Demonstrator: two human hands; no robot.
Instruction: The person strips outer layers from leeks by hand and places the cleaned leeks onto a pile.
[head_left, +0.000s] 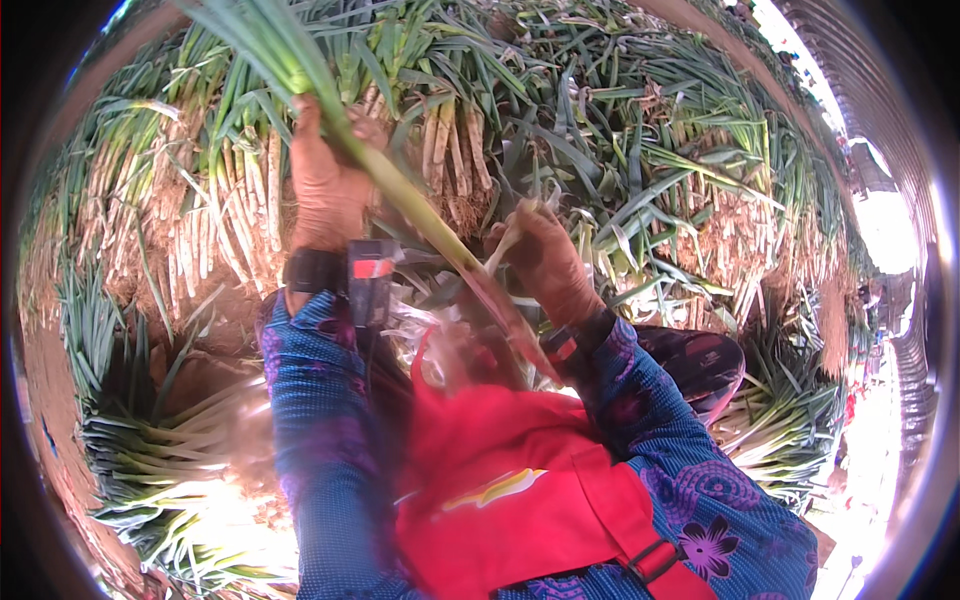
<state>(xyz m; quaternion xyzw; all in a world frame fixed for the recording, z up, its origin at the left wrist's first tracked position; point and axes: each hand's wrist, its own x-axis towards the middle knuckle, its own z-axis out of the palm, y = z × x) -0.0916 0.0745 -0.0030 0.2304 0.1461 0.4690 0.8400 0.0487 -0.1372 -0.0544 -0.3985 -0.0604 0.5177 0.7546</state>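
Note:
My left hand (332, 182) is wrapped round the upper stalk of a long leek (425, 215), just below where its green leaves fan out. The leek slants from the upper left down toward my lap, its root end blurred near my right wrist. My right hand (550, 258) is closed in a pinch on a pale strip of leek skin (508, 243), which stands away from the stalk. Loose pale peelings (408, 312) lie below, between my arms.
Rows of unpeeled leeks (190, 200) cover the ground ahead, with more bundles (700, 220) to the right. Paler, cleaned-looking leeks (190, 455) lie at my left side and others (775, 435) at my right. A red apron (520, 490) covers my front.

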